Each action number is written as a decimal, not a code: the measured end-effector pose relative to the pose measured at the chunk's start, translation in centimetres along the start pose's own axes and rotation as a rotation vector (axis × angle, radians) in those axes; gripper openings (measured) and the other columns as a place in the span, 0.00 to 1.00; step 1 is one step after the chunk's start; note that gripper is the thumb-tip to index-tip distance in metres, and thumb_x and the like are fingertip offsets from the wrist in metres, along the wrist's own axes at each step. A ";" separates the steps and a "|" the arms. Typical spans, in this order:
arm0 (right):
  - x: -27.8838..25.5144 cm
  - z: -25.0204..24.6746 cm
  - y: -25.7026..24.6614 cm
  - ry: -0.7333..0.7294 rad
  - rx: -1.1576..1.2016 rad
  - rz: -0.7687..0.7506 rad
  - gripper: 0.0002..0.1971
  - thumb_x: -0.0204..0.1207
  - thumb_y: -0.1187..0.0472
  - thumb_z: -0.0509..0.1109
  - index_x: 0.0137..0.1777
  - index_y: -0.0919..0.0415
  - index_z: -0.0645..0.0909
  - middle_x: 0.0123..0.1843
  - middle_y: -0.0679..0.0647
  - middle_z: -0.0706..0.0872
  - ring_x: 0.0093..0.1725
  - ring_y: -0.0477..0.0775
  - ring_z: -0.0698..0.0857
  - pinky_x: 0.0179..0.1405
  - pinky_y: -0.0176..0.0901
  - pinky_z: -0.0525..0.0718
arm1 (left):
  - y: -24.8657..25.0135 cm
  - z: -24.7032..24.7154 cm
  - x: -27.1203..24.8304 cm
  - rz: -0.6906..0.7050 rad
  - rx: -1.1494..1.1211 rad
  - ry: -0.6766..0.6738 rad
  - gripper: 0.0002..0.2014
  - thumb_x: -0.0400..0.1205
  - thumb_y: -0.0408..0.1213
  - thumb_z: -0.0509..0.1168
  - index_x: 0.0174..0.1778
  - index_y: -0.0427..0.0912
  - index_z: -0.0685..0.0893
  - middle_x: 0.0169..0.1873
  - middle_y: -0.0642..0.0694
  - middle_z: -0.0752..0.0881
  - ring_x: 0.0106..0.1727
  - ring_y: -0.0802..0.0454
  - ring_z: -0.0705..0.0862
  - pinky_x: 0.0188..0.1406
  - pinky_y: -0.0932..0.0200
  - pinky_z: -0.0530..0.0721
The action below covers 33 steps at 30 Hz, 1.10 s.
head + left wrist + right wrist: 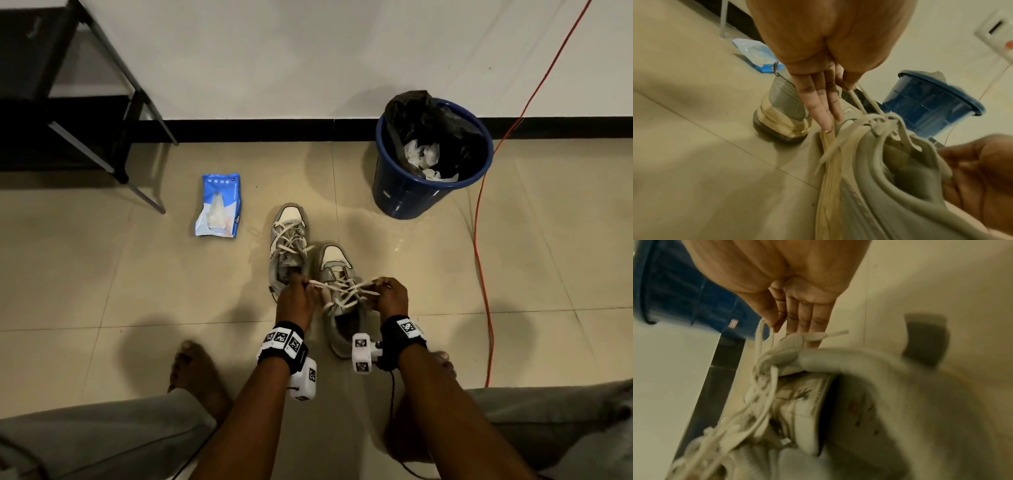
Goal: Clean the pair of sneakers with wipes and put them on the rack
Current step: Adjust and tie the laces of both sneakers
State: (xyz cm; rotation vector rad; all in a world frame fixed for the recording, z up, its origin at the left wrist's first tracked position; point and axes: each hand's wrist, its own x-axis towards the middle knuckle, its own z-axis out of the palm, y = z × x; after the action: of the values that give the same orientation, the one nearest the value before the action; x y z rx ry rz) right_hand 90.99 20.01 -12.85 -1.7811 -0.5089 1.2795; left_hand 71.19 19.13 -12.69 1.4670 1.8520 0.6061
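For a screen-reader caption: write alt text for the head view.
Seen from above, a person's left hand and right hand each pinch the laces of the nearer grey sneaker on a tiled floor, the second sneaker just beyond it. A blue wipes pack lies to the left, a blue bin holding crumpled wipes stands to the right, and a dark rack is at upper left.

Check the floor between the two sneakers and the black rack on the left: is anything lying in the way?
Only the wipes pack lies there, between the sneakers and the rack; lifted shoes clear it.
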 end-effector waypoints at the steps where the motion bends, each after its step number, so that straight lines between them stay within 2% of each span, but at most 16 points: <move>1: 0.1 0.1 0.2 -0.032 0.038 0.038 0.10 0.75 0.77 0.57 0.42 0.67 0.78 0.40 0.71 0.86 0.39 0.71 0.88 0.34 0.54 0.88 | 0.0 -0.2 -0.2 0.003 -0.004 0.003 0.12 0.86 0.38 0.61 0.61 0.34 0.77 0.48 0.32 0.88 0.50 0.33 0.86 0.42 0.49 0.78; 4: 0.3 0.5 0.2 -0.136 0.014 0.046 0.06 0.74 0.74 0.65 0.46 0.70 0.83 0.43 0.71 0.89 0.43 0.72 0.89 0.38 0.59 0.89 | 0.4 0.3 -0.3 -0.031 -0.088 0.000 0.14 0.84 0.44 0.66 0.61 0.40 0.79 0.49 0.39 0.90 0.50 0.40 0.87 0.45 0.53 0.81; 7: 0.5 0.2 0.5 -0.182 -0.043 0.055 0.08 0.67 0.73 0.73 0.46 0.70 0.87 0.42 0.67 0.90 0.45 0.70 0.90 0.47 0.63 0.88 | 0.5 0.7 -0.2 -0.053 -0.135 -0.021 0.09 0.80 0.45 0.72 0.52 0.46 0.86 0.45 0.48 0.91 0.47 0.49 0.88 0.43 0.61 0.79; 9: 0.3 0.1 1.0 -0.204 -0.049 0.032 0.08 0.65 0.75 0.76 0.44 0.73 0.87 0.41 0.67 0.90 0.43 0.67 0.89 0.46 0.59 0.89 | 0.5 0.8 -0.1 -0.041 -0.134 -0.019 0.04 0.79 0.42 0.72 0.48 0.49 0.88 0.44 0.51 0.91 0.46 0.52 0.88 0.41 0.63 0.77; 11: 0.1 0.1 1.3 -0.200 -0.038 0.004 0.07 0.67 0.75 0.77 0.46 0.74 0.88 0.41 0.67 0.90 0.40 0.61 0.88 0.39 0.48 0.88 | 0.5 0.8 0.1 -0.041 -0.142 -0.016 0.04 0.79 0.42 0.72 0.48 0.51 0.90 0.44 0.53 0.91 0.46 0.53 0.89 0.42 0.61 0.80; 12: 0.0 0.0 1.4 -0.200 -0.049 -0.012 0.07 0.67 0.74 0.78 0.46 0.73 0.88 0.41 0.67 0.90 0.39 0.59 0.88 0.38 0.45 0.87 | 0.4 0.8 0.3 -0.043 -0.135 -0.016 0.04 0.79 0.42 0.72 0.49 0.51 0.91 0.45 0.53 0.92 0.46 0.53 0.88 0.43 0.61 0.81; 14: 0.0 -0.2 1.6 -0.208 -0.112 -0.059 0.04 0.66 0.72 0.80 0.40 0.71 0.89 0.39 0.67 0.90 0.37 0.56 0.87 0.38 0.44 0.86 | 0.3 0.8 0.5 -0.048 -0.104 -0.014 0.05 0.80 0.42 0.72 0.49 0.51 0.91 0.45 0.53 0.92 0.46 0.53 0.88 0.43 0.62 0.79; 15: 0.1 -0.4 1.6 -0.208 -0.153 -0.086 0.02 0.66 0.71 0.80 0.36 0.66 0.90 0.36 0.65 0.90 0.35 0.55 0.87 0.38 0.45 0.86 | 0.4 0.8 0.6 -0.051 -0.092 -0.007 0.05 0.79 0.42 0.71 0.49 0.51 0.91 0.45 0.53 0.92 0.47 0.53 0.88 0.43 0.63 0.78; 16: 0.1 -0.5 1.7 -0.202 -0.200 -0.113 0.05 0.66 0.71 0.80 0.33 0.62 0.90 0.34 0.62 0.90 0.34 0.55 0.87 0.38 0.46 0.86 | 0.4 0.8 0.6 -0.058 -0.079 0.006 0.06 0.79 0.43 0.71 0.49 0.51 0.91 0.46 0.52 0.92 0.48 0.52 0.88 0.44 0.62 0.79; 20: 0.6 -0.6 1.7 -0.171 -0.414 -0.223 0.04 0.68 0.64 0.79 0.35 0.55 0.89 0.33 0.58 0.90 0.37 0.57 0.90 0.39 0.47 0.87 | 0.4 1.0 0.8 -0.129 -0.018 0.089 0.08 0.77 0.44 0.70 0.48 0.51 0.93 0.48 0.49 0.91 0.51 0.46 0.87 0.48 0.57 0.83; 22: 0.7 -0.6 1.6 -0.152 -0.431 -0.213 0.02 0.70 0.65 0.77 0.38 0.59 0.88 0.34 0.58 0.90 0.38 0.60 0.90 0.41 0.48 0.88 | 0.4 0.8 0.8 -0.213 -0.033 0.144 0.09 0.77 0.45 0.70 0.49 0.54 0.93 0.50 0.49 0.92 0.53 0.43 0.87 0.50 0.57 0.82; 25: 0.7 -0.7 1.7 -0.149 -0.388 -0.177 0.05 0.70 0.72 0.74 0.39 0.62 0.86 0.35 0.61 0.89 0.38 0.63 0.89 0.42 0.51 0.88 | 0.4 0.5 0.4 -0.286 -0.072 0.191 0.09 0.77 0.45 0.70 0.50 0.54 0.93 0.50 0.48 0.92 0.53 0.42 0.87 0.48 0.59 0.79; 28: 1.1 -0.7 1.3 -0.174 -0.455 -0.213 0.06 0.70 0.71 0.73 0.39 0.60 0.87 0.36 0.61 0.90 0.39 0.61 0.90 0.44 0.55 0.90 | 0.2 0.3 0.3 -0.306 -0.144 0.171 0.08 0.77 0.44 0.72 0.48 0.52 0.94 0.48 0.48 0.92 0.51 0.43 0.87 0.49 0.59 0.82; 31: 1.6 -0.6 1.0 -0.182 -0.477 -0.218 0.06 0.70 0.71 0.74 0.38 0.60 0.86 0.34 0.60 0.89 0.37 0.60 0.90 0.42 0.57 0.90 | 0.1 -0.4 0.5 -0.246 -0.209 0.093 0.08 0.77 0.46 0.74 0.47 0.49 0.94 0.42 0.49 0.93 0.46 0.49 0.88 0.47 0.60 0.83; 33: 1.6 -0.6 0.7 -0.133 -0.478 -0.181 0.05 0.70 0.64 0.78 0.36 0.60 0.84 0.32 0.58 0.89 0.33 0.56 0.90 0.39 0.53 0.90 | 0.0 -0.6 0.7 -0.213 -0.223 0.034 0.09 0.77 0.48 0.74 0.45 0.48 0.94 0.38 0.48 0.93 0.41 0.52 0.89 0.43 0.60 0.84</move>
State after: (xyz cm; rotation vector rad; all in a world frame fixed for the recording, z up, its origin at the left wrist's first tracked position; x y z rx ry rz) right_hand 92.05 20.56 -14.31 -1.9822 -1.1010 1.2210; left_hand 70.59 19.84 -12.46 1.1054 1.8688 0.7102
